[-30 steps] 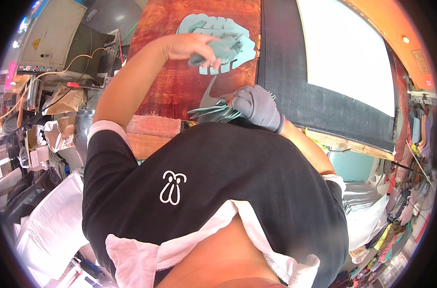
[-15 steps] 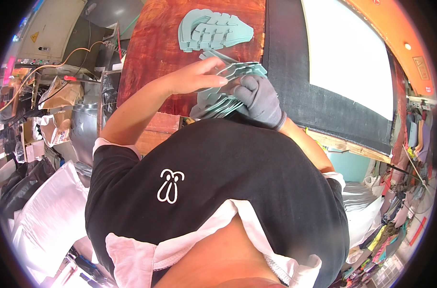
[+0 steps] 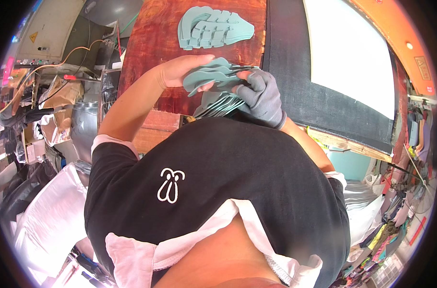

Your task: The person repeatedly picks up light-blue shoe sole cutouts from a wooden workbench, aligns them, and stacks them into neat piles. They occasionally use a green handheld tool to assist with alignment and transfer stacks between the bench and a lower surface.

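Note:
Several flat teal cut-out pieces (image 3: pixel 209 76), fanned apart in layers, are held between my two hands close to my chest. My bare left hand (image 3: pixel 185 71) is closed around their left end, with the thumb and fingers on opposite faces. The grey-gloved right hand (image 3: pixel 265 96) is pinched on the right end of the same pieces. More layered teal edges (image 3: pixel 219 105) show below, just in front of my shirt; their lower part is hidden. Farther off, a loose pile of like teal cut-out pieces (image 3: pixel 218 29) lies on the reddish-brown board (image 3: pixel 149 43).
To the right of the board lies a black surface (image 3: pixel 285 48) bearing a large white sheet (image 3: pixel 348 48). An orange machine part (image 3: pixel 410 43) borders the far right. Paper bags (image 3: pixel 67 93) and a white sack (image 3: pixel 50 216) are at the left.
My left hand has closed on the teal pieces and lifted their left end; before, its fingers were spread over them. My right hand has stayed nearly in place.

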Available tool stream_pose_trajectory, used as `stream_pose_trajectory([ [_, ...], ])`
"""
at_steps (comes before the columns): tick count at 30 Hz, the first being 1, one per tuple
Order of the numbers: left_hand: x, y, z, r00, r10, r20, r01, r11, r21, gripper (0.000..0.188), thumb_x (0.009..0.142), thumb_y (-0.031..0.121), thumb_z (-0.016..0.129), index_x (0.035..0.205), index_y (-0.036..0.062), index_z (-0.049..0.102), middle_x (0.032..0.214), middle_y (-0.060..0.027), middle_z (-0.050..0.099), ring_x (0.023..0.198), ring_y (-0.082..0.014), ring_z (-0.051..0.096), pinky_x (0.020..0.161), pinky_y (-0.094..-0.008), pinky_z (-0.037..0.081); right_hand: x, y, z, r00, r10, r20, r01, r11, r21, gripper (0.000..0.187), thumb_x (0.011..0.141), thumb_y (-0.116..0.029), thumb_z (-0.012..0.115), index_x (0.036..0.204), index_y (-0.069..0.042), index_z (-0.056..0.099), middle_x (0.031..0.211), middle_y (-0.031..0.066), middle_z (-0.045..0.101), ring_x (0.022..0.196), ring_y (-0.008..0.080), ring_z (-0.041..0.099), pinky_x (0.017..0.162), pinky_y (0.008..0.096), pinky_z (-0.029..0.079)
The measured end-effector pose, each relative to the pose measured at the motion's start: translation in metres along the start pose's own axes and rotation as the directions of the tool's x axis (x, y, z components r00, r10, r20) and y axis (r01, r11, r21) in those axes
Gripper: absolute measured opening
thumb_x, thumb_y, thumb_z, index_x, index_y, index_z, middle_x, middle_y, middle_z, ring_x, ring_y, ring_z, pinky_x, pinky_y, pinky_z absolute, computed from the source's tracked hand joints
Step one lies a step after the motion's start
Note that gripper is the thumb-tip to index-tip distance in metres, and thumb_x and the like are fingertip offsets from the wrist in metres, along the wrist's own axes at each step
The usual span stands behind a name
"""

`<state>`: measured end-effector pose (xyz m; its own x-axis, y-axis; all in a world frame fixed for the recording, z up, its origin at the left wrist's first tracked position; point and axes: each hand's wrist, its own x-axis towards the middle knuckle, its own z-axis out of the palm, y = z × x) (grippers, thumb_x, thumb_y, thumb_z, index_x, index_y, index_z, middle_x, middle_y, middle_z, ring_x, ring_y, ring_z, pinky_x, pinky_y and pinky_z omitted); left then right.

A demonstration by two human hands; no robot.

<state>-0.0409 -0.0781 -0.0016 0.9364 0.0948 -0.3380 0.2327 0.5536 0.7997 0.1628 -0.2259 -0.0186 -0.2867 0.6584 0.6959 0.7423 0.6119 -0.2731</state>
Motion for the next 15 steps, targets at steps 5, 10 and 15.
stream_pose_trajectory([
  [5,0.003,0.000,-0.002,1.000,0.004,0.023,-0.006,0.996,0.083,0.051,0.097,0.049,0.040,0.113,0.0029,0.054,0.084,-0.0087,0.063,0.071,-0.0136,0.058,0.065,-0.0260,0.048,0.000,-0.002,-0.003,0.999,0.003,0.033,-0.003,1.000,0.004,0.020,0.059,-0.011,0.069,0.078,-0.009,0.061,0.091,0.0085,0.056,0.082,0.0297,0.059,0.069,0.0392,0.049],
  [10,0.004,0.010,0.009,0.998,-0.058,0.011,0.053,0.963,0.266,0.052,0.096,0.045,0.042,0.125,0.0009,0.047,0.089,-0.0110,0.064,0.074,-0.0131,0.060,0.064,-0.0258,0.050,0.002,0.001,-0.007,0.985,-0.003,0.174,-0.017,0.994,0.110,0.019,0.064,-0.011,0.065,0.083,-0.009,0.061,0.089,0.0082,0.056,0.080,0.0282,0.059,0.066,0.0390,0.048],
  [15,0.004,0.024,0.016,0.985,-0.158,-0.070,0.173,0.895,0.411,0.046,0.097,0.045,0.041,0.115,0.0040,0.053,0.085,-0.0063,0.064,0.073,-0.0099,0.057,0.061,-0.0230,0.045,-0.001,0.007,-0.002,0.985,-0.129,0.111,0.115,0.986,0.123,0.020,0.064,-0.009,0.066,0.083,-0.007,0.062,0.090,0.0073,0.058,0.076,0.0271,0.060,0.061,0.0364,0.048],
])
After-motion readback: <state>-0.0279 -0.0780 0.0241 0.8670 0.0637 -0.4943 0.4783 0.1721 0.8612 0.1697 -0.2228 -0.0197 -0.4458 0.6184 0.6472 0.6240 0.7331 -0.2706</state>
